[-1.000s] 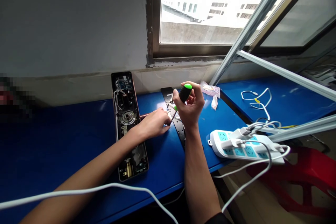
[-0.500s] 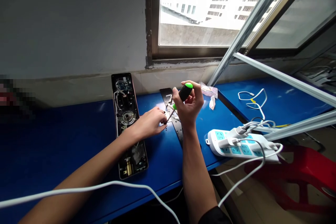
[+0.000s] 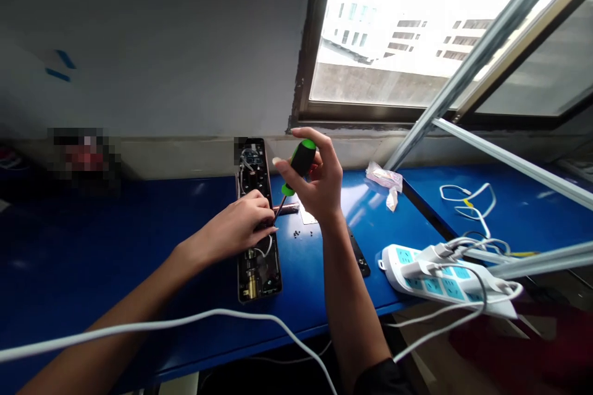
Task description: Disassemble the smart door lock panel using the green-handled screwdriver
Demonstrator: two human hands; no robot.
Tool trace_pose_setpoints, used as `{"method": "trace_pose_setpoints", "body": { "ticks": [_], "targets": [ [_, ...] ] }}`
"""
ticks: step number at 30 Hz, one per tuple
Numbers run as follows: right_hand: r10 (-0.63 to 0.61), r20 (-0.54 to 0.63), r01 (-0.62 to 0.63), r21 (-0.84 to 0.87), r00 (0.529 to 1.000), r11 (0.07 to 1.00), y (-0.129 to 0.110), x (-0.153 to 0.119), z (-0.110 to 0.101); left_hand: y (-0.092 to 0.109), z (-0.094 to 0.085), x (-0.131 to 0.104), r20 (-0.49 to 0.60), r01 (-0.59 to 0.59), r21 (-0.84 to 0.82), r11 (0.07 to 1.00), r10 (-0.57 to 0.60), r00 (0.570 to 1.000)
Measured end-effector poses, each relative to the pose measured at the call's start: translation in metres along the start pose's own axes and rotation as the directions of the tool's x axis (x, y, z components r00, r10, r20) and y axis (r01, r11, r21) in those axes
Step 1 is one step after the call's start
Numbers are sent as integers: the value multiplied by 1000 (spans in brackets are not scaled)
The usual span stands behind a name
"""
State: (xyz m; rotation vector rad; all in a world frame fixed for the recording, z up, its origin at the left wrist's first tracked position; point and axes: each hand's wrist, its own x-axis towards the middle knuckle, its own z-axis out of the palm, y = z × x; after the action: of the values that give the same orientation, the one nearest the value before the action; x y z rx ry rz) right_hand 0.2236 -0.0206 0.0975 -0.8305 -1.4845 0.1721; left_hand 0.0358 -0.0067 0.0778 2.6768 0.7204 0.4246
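Note:
A black and green screwdriver [image 3: 303,159] is held in my right hand [image 3: 322,188], its shaft slanting down and left to the tips of my left fingers. My left hand [image 3: 248,222] lies over the middle of a long open device housing [image 3: 259,284], fingers pinched near the screwdriver's tip; anything between them is too small to make out. Wires, a circuit board and a brass-coloured cylinder [image 3: 252,287] show inside the housing. Right of it on the blue table are several small dark screws [image 3: 296,234], a white sheet [image 3: 307,216] and a black perforated plate [image 3: 360,256], partly behind my right forearm.
A white power strip [image 3: 430,278] with plugs and cables sits at the table's right edge. Plastic wrapping [image 3: 384,177] lies near a metal frame [image 3: 486,43]. A white cable [image 3: 185,320] crosses the foreground.
Both hands and the screwdriver have moved left relative to the table, from the black plate to over the open housing. The view has shifted left, and the small screws now show more clearly.

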Motion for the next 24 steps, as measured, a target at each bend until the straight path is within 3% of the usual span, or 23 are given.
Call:
{"method": "trace_pose_setpoints", "body": {
  "ticks": [3,7,11,14,16,20,24],
  "targets": [
    [-5,112,-1,56,994,998,-10,6,14,-9,-2,-19,-66,11,-15,1000,-12,998],
    [5,253,-17,47,968,999,-18,16,26,-28,6,-40,-247,41,-55,998,-54,968],
    [-37,399,34,13,916,999,-22,24,30,-43,22,-49,-469,-5,-60,998,-24,883],
    [-85,388,101,-22,918,995,-24,25,34,-45,29,-51,-565,-2,-41,999,-22,825],
    [-139,312,162,-48,940,986,-25,23,36,-44,30,-55,-576,35,-33,999,-48,816],
    [-202,143,212,-58,969,976,-25,14,39,-40,31,-65,-465,115,-46,992,-123,876],
    [-199,134,206,-41,971,978,-18,4,37,-40,36,-70,-354,129,-9,992,-124,927]
  ]
}}
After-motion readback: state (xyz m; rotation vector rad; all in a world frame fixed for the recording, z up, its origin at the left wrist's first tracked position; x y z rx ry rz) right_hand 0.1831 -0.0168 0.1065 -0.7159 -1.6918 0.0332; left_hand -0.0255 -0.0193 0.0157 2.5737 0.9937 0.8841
